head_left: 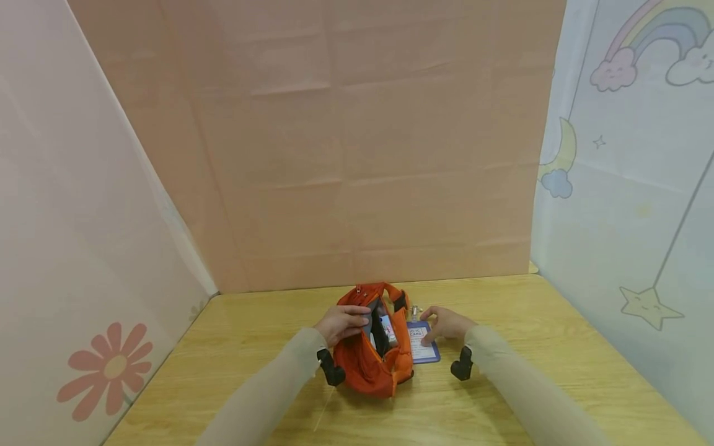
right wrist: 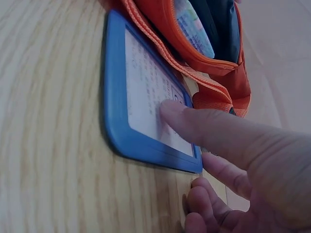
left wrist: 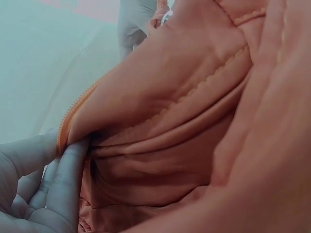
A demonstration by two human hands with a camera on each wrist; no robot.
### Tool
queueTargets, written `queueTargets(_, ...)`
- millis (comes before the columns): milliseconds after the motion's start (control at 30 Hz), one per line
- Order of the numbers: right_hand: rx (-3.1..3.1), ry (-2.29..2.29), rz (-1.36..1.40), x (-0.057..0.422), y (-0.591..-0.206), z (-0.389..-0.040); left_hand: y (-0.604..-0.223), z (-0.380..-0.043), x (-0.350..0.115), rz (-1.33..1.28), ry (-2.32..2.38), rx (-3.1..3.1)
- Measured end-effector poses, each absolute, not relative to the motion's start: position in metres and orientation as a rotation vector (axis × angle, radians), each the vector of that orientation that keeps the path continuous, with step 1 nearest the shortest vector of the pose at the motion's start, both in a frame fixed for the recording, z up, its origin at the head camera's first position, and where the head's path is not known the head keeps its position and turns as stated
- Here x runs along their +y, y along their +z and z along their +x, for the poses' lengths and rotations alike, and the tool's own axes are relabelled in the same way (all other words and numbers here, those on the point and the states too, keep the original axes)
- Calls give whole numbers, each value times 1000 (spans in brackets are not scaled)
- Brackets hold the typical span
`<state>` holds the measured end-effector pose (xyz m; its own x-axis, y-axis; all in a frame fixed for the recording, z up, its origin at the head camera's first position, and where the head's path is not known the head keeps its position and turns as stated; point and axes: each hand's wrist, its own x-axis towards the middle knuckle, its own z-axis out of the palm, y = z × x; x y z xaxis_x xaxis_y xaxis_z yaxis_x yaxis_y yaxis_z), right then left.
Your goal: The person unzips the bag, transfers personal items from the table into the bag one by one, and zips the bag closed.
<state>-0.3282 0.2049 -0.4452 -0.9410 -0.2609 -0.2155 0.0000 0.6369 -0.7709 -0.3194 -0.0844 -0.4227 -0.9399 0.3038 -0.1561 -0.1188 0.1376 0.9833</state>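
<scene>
An orange bag (head_left: 365,375) lies on the table with its zipped mouth spread. My left hand (head_left: 341,323) pinches the left side of that mouth; in the left wrist view the thumb and fingers (left wrist: 68,179) take the fabric just by the orange zipper (left wrist: 73,109). A printed packet (head_left: 388,330) shows inside the bag. To its right lies a blue-framed ID badge (head_left: 426,353) with a metal clip (head_left: 415,311). My right hand (head_left: 450,325) is at the badge, its thumb (right wrist: 194,124) over the card face and the other fingers beside the edge, on the table.
An orange strap (right wrist: 170,56) runs between the bag and the badge. The wooden table (head_left: 256,347) ends at a beige backdrop (head_left: 346,155), with decorated panels on either side. Each wrist carries a black camera mount (head_left: 462,365).
</scene>
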Motion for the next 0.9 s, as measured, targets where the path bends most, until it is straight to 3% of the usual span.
queueTargets(533,2638,-1023,-176,204,-442,-331,-422,-319,-85,173,1868,2094)
queueTargets(900,2565,-1243,-195,213,-447,-326,-422,-320,-86,180,1876,2090)
